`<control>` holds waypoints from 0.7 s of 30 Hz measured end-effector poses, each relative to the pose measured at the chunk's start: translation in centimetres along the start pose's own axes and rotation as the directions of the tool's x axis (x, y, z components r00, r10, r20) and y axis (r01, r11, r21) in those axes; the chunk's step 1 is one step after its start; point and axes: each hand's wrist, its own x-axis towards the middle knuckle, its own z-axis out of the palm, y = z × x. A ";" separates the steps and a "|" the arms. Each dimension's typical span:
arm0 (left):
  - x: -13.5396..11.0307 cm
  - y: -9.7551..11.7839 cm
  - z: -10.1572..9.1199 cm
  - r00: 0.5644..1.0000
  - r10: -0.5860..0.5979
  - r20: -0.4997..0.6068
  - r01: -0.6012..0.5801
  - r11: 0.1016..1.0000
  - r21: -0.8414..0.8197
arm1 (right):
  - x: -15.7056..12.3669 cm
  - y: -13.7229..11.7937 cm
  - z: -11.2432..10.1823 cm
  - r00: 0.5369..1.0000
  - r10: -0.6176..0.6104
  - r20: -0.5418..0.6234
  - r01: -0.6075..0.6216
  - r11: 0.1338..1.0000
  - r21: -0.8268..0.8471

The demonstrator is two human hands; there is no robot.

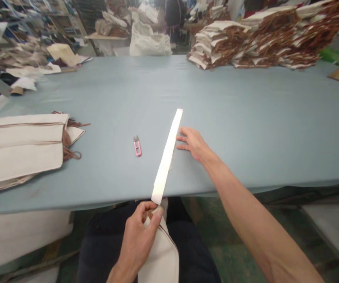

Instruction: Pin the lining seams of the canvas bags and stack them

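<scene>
My left hand (142, 230) is closed on the upper end of a cream fabric piece (160, 257) with a dark brown trim line, held over my lap below the table edge. A bit of brown material shows between thumb and fingers. Just above these fingers begins a narrow bright white strip (167, 155), which slants up and away across the table; whether the fingers touch it I cannot tell. My right hand (194, 143), fingers apart and holding nothing, is close beside the strip's right edge. Left of the strip lie small pink-handled thread snips (137, 146).
The table (246, 118) has a blue-grey cover. Cream fabric pieces (22, 149) with brown cords are stacked at left. Tall piles of cream and brown pieces (260, 39) stand at the back right. A white sack (150, 41) is behind the far edge, and scraps (39, 59) crowd the far left.
</scene>
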 end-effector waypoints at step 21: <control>0.5 -3.9 -3.7 1.000 0.006 0.010 -0.004 0.986 -0.164 | -16.9 5.9 0.4 0.528 -0.635 0.564 0.749 0.035 -0.662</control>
